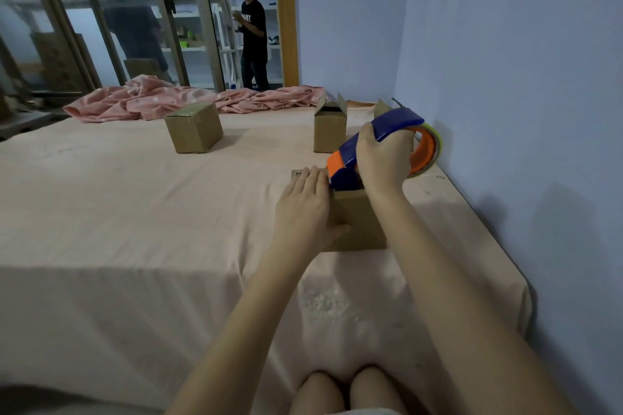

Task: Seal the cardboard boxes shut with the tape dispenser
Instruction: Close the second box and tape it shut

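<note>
A small cardboard box [357, 222] stands on the pink bed sheet in front of me. My left hand [305, 209] lies flat on its top and left side, holding it down. My right hand [384, 158] grips a blue and orange tape dispenser [350, 158] with a roll of clear tape [429, 152]; the dispenser's orange front end presses on the box's top. A closed box [194, 127] stands farther back on the left. An open box [330, 128] with raised flaps stands behind the dispenser. Another box's flap [382, 108] shows behind my right hand.
The bed [135, 205] fills the view; its right edge runs along a blue wall [505, 77]. A crumpled pink blanket [188, 101] lies at the far end. Beyond it are glass doors and a person in a dark shirt [253, 30] by white shelves.
</note>
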The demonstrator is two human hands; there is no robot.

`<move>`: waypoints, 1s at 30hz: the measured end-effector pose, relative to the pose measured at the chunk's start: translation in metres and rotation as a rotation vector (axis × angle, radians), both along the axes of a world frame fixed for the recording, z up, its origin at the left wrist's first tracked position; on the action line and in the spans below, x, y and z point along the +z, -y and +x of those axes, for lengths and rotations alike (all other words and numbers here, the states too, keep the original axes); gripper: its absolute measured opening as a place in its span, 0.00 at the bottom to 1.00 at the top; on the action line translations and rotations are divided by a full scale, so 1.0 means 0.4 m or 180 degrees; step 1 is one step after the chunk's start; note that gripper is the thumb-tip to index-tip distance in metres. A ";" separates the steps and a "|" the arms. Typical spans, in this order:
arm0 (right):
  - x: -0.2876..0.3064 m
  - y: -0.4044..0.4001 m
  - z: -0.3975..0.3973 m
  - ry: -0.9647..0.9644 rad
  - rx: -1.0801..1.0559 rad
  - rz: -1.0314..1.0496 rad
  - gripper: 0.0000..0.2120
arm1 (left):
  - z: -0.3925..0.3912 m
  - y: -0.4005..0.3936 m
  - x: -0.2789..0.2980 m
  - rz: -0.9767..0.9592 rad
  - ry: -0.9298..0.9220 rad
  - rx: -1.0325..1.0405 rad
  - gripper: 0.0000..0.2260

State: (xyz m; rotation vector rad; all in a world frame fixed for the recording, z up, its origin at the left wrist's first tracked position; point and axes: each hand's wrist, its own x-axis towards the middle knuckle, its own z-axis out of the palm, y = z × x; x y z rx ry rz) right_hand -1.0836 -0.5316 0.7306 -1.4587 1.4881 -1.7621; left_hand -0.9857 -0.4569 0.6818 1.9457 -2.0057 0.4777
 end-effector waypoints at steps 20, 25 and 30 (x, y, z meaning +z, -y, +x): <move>0.006 0.039 -0.095 0.0610 0.0179 0.0025 0.15 | 0.000 0.014 -0.012 -0.0339 0.0004 -0.0029 0.39; 0.030 0.044 -0.091 0.0547 0.0243 -0.0069 0.15 | -0.002 0.008 -0.012 -0.0319 -0.0037 -0.0043 0.39; 0.023 0.049 -0.099 0.0477 0.0185 -0.0027 0.17 | -0.003 0.006 -0.011 -0.0313 -0.0043 -0.0025 0.40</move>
